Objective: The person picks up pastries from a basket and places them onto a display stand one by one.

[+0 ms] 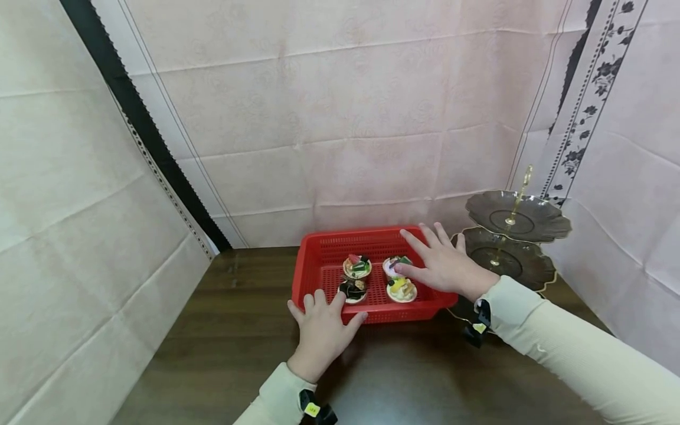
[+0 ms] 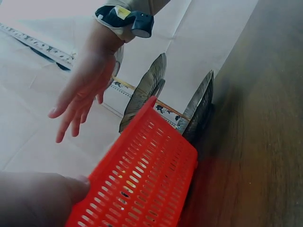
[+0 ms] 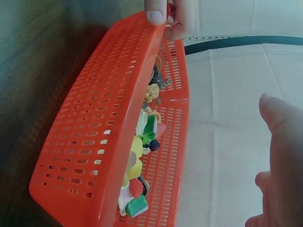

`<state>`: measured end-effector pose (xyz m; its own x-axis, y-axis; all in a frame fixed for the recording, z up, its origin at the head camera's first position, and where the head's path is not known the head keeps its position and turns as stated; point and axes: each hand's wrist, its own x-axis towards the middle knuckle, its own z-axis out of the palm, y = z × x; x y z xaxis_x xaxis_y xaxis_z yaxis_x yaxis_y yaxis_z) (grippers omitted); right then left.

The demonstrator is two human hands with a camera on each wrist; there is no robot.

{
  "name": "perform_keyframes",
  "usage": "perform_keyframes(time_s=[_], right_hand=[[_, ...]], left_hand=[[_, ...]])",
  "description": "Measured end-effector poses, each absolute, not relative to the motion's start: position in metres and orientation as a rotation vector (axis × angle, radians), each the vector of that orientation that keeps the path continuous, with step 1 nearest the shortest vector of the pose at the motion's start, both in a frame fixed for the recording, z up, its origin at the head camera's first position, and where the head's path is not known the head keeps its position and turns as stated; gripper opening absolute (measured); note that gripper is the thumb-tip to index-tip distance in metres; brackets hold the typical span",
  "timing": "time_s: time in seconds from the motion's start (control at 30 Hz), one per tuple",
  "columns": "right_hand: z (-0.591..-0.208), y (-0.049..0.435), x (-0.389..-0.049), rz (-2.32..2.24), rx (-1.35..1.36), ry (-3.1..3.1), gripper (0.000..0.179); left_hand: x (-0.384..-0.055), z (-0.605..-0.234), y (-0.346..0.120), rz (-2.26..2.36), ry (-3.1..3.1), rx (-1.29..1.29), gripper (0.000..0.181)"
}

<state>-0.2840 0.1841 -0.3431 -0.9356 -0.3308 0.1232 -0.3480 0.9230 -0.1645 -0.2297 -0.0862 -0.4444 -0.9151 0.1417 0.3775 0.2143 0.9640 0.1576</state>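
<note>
A red perforated plastic basket (image 1: pixel 409 313) stands on the wooden table, holding several small decorated cupcakes. At its front left my left hand (image 1: pixel 321 330) grips the rim, with the thumb on the outer wall and fingers over the inside, as the right wrist view shows. Near those fingers is a dark-topped cupcake (image 1: pixel 353 289); behind it sits one with red and green toppings (image 1: pixel 357 265). My right hand (image 1: pixel 443 265), fingers spread, hovers over the basket's right side and holds nothing. Below it are a yellow-topped cupcake (image 1: pixel 402 290) and a partly covered pale one (image 1: pixel 390 267).
To the right of the basket stands a tiered stand with dark scalloped plates (image 1: pixel 547 221) and a gold stem (image 1: pixel 523 186); my right forearm hides its lower part. Pale cloth (image 1: pixel 372 118) hangs behind the table and on both sides. Brown tabletop (image 1: pixel 212 354) extends left and forward.
</note>
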Motion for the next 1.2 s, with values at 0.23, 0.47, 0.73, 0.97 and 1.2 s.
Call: perform_keyframes(time_s=[0.23,0.47,0.73,0.97,1.2], right_hand=[[-0.34,0.182,-0.297,0.317,0.492,-2.987,0.092],[-0.34,0.172,-0.322,0.444,0.458,-2.952,0.101],[-0.355,0.154,-0.352,0.831,0.292,-3.005,0.109],[-0.374,0.148,-0.375,1.17,0.174,-2.948,0.104],[-0.39,0.152,-0.381,1.32,0.075,-3.012,0.094]], left_hand=[[-0.233,-0.448,-0.083,-0.284,-2.681,-0.222,0.071],[-0.235,-0.45,-0.085,-0.281,-2.669,-0.222,0.075],[-0.236,-0.453,-0.088,-0.253,-2.659,-0.212,0.076],[-0.237,-0.455,-0.087,-0.301,-2.661,-0.204,0.071],[-0.235,-0.457,-0.084,-0.309,-2.663,-0.197,0.07]])
